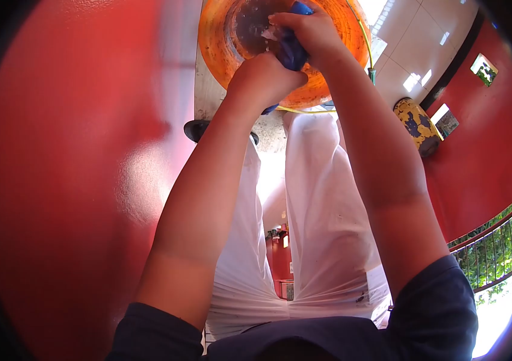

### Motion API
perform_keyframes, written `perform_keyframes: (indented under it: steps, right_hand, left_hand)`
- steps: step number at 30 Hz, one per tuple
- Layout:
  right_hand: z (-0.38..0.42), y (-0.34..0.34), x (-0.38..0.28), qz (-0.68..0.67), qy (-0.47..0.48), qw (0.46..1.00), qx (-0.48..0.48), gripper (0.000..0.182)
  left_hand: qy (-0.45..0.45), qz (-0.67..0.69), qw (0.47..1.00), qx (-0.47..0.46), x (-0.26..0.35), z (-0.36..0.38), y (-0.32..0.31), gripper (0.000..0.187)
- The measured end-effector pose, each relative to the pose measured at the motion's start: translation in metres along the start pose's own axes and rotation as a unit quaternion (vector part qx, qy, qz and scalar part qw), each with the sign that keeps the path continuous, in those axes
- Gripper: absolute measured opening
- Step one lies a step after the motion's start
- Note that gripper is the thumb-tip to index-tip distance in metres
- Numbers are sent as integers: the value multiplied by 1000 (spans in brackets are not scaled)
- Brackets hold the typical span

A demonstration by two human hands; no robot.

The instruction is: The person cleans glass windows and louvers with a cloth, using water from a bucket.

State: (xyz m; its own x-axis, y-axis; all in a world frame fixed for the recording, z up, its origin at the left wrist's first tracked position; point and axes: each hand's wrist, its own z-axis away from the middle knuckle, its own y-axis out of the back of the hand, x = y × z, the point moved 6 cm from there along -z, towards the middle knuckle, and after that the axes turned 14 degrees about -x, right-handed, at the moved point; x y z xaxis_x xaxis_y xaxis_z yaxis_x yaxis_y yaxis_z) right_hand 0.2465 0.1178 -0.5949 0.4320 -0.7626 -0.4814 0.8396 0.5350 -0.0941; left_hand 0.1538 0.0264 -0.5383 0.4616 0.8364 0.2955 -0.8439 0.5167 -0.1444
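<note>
Over an orange basin (220, 36) with murky water (250, 24) in it, both my hands grip a dark blue wet cloth (292, 54). My left hand (268, 78) is closed round its lower part, and a blue end shows beneath the wrist. Higher up, my right hand (310, 33) is closed on the other part, with a brighter blue bit sticking out above the fingers. The cloth looks bunched and twisted between the two fists. Most of the fingers of my left hand are hidden behind the hand.
A glossy red wall (75, 180) rises close on the left. A yellow-green hose (361, 27) runs along the basin's right rim. Further right are a worn yellow container (413, 123), pale floor tiles (418, 42) and a railing (496, 253). A dark shoe (196, 129) shows below the basin.
</note>
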Motion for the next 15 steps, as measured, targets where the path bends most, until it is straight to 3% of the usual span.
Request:
perform_keyframes:
  steps: [2, 5, 8, 9, 11, 14, 15]
  right_hand:
    - [0, 5, -13, 130, 34, 986, 97, 31]
    - [-30, 13, 2, 243, -17, 960, 135, 39]
    - [-49, 20, 15, 260, -4, 956, 137, 35]
    - [-75, 21, 28, 426, 5, 898, 108, 34]
    - [-131, 20, 67, 711, 21, 702, 40, 34]
    - [-90, 1, 42, 762, -108, 637, -54, 46]
    - [-69, 7, 30, 639, -122, 760, 4, 48]
  left_hand:
    - [26, -76, 996, 30, 8, -16, 1, 42]
    - [35, -159, 985, 63, 16, -33, 4, 37]
    - [43, -201, 976, 74, 20, -47, 5, 38]
    - [49, -212, 973, 74, 21, -49, 4, 39]
    - [60, -228, 970, 54, 27, -47, 4, 40]
    - [87, -217, 969, 76, 20, -60, -3, 42]
    - [98, -207, 969, 92, 14, -70, -7, 42]
